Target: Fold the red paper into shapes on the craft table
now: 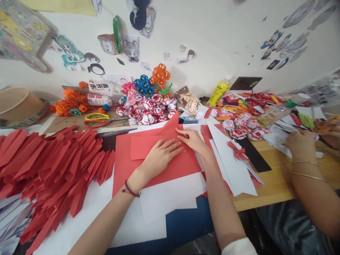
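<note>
A folded sheet of red paper (143, 143) lies on a larger red sheet (124, 177), with a pointed flap standing up at its far side. My left hand (163, 153) rests flat on the folded sheet, fingers stretched out and slightly spread. Beside it, my right hand (193, 140) touches the folded sheet near the base of the flap, thumb and forefinger apart. White sheets (172, 196) stick out beneath the red ones. Left of my hands is a big heap of folded red paper strips (61, 159).
Red-and-white paper flowers (152, 109) and scissors (97, 120) lie behind the sheets. A yellow bottle (219, 92) leans at the wall. On the right are white paper pieces (231, 166), a black flat object (253, 154) and another person's hand (301, 143) with bracelets.
</note>
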The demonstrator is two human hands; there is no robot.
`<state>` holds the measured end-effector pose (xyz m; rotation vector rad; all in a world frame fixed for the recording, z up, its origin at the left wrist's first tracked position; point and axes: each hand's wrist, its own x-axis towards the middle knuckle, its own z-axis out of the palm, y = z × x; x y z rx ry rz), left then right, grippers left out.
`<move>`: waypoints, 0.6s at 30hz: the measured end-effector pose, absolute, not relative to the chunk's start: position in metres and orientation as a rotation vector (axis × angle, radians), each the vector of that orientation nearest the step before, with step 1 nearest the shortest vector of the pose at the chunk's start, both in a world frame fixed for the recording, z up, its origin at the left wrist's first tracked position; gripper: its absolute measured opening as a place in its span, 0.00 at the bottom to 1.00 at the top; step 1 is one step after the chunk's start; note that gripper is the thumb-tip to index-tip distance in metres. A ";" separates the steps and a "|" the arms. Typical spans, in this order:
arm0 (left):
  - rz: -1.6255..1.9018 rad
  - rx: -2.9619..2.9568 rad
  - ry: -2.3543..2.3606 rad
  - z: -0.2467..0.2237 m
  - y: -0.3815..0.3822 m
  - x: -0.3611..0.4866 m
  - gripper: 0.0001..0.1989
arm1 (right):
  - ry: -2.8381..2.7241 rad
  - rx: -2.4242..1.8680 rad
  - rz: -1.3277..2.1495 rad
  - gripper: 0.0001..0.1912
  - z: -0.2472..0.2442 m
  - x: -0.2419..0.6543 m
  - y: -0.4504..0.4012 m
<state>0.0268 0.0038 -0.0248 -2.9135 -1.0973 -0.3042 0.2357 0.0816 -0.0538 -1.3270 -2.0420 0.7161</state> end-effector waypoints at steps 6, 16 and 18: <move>-0.331 -2.998 -1.089 -0.029 0.001 0.034 0.30 | -2.032 -1.337 0.748 0.23 -0.049 0.234 0.080; -0.304 -3.018 -1.065 -0.028 0.002 0.033 0.31 | -2.018 -1.347 0.752 0.22 -0.047 0.233 0.078; -0.295 -3.015 -1.065 -0.028 0.002 0.033 0.31 | -2.015 -1.350 0.754 0.22 -0.047 0.233 0.078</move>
